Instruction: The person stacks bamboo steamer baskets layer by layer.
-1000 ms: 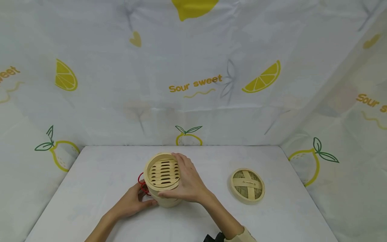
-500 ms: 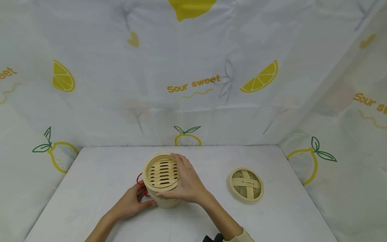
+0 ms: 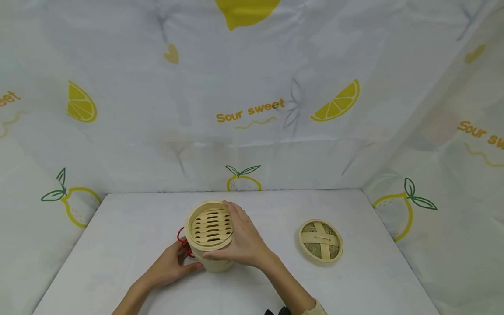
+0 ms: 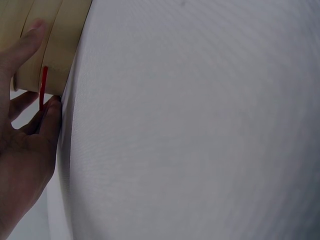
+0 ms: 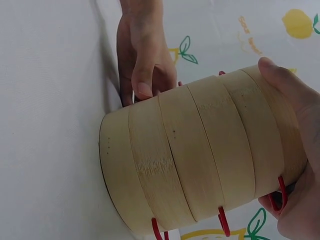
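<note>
A stack of round bamboo steamer baskets stands on the white table, its slatted top tier uncovered. My right hand grips the upper tier from the right, thumb on the near side and fingers over the far rim. Low on the left, my left hand holds the bottom of the stack, its thumb against the bamboo wall. Red cord loops stick out beside the left fingers. Seen from the right wrist, the tiers sit pressed together, with more red loops along the side.
A woven bamboo lid with crossed strips lies to the right of the stack. White cloth printed with lemons hangs behind the table and along both sides. A black object shows at the bottom edge by the right forearm.
Both hands keep the same hold on the steamer stack. The head view has shifted very slightly, while the stack and lid stay where they were on the table.
</note>
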`<state>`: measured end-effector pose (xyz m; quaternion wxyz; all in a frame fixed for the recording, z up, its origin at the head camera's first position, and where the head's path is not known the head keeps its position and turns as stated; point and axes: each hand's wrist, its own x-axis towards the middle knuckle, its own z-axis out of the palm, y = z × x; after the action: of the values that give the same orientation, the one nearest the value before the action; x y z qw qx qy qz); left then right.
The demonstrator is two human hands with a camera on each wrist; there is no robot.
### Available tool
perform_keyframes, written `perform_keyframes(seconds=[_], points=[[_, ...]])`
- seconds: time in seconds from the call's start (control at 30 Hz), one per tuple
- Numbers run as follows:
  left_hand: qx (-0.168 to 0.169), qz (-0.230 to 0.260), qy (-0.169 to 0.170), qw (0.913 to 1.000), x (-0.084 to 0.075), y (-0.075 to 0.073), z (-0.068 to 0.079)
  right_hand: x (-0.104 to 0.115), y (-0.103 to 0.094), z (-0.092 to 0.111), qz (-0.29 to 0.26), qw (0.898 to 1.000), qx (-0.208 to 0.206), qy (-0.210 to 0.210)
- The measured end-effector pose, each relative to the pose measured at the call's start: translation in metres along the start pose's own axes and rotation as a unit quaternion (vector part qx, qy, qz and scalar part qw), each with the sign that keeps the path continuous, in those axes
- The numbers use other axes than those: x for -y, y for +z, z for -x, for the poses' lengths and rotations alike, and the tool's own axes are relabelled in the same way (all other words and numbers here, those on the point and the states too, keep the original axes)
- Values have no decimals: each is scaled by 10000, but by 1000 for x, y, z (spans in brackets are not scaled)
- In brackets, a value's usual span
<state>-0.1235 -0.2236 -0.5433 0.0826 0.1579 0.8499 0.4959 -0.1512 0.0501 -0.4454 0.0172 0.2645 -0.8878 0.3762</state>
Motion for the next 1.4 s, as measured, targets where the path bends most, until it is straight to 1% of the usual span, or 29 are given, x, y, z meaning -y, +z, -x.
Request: perform_keyframes(seconds=[0.1,0.27,0.4,0.63,0.93,1.03,1.2,1.4], points=[[-39,21,6,10000,0,0,0,0,0,1,-95,9999,35,40],[-75,-2,-40,10000,-1,1,-1,-2,-3,3,-175,9998,83,-93],[-68,-43,-36,10000,-2,0,-1,-7,-8,5,-359,9992,64,-158],[-17,21,9,10000,-2,0,0,-12,-21,12,-569,9983,-3,-89],[-8,-83,38,10000,-2,0,0,-20,-40,24,-600,9980,-163,-69],[4,-64,48,10000,-2,0,0,-24,-46,30,-623,9978,-200,-128],[-18,19,34,10000,-2,1,0,-34,-56,39,-555,9976,-350,-223],[-23,59,160,9999,-2,1,0,-53,-68,48,-341,9961,-751,-297]])
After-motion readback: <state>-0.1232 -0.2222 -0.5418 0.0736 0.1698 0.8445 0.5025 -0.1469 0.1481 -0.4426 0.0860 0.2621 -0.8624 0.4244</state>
